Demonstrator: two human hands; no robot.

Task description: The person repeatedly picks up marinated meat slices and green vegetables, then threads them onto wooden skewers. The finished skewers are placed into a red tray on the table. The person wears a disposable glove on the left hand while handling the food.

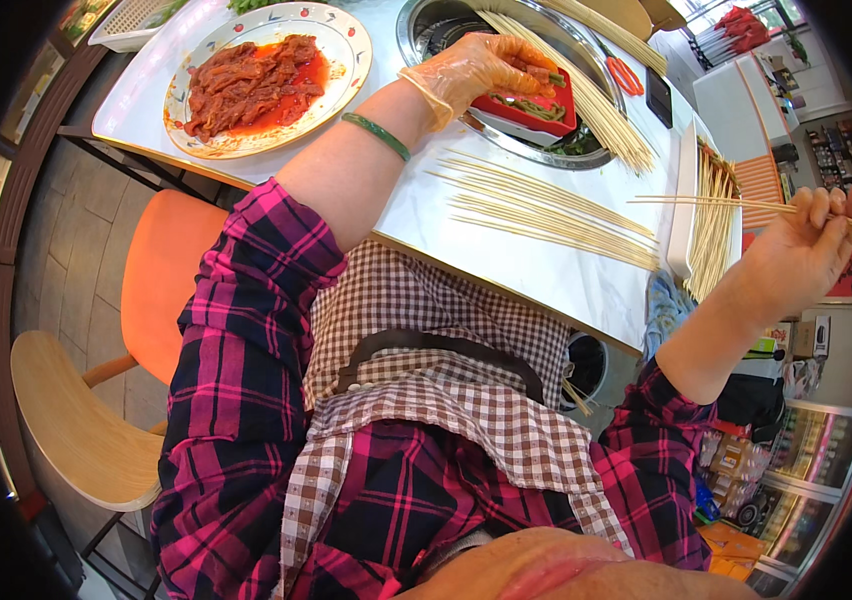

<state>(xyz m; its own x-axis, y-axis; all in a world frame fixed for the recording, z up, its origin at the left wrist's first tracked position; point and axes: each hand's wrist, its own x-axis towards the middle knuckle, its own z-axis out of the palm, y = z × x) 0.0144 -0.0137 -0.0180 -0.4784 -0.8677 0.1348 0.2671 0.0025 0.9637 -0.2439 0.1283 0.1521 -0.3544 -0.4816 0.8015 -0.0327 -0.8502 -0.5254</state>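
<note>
My left hand (490, 69), in a clear plastic glove, pinches a small meat roll (544, 75) with a green stalk end showing. Below it is a red tray (571, 112) holding green vegetable strips (535, 109); the tray rests at a round metal basin (597, 159) set in the table. Bare, my right hand (808, 244) grips thin bamboo skewers (726, 201), their points towards the left, above the table's right end. Sliced red marinated meat (253, 86) lies in sauce on an oval white plate (355, 71). Loose skewers (553, 210) are spread on the tabletop between my hands.
A skewer bundle (583, 97) lies across the basin. Red-handled scissors (624, 75) and a phone (658, 97) are beyond it. Filled skewers (715, 217) lie by a white tray (685, 199) on the right. An orange chair (163, 277) and a bin (587, 367) stand near the table.
</note>
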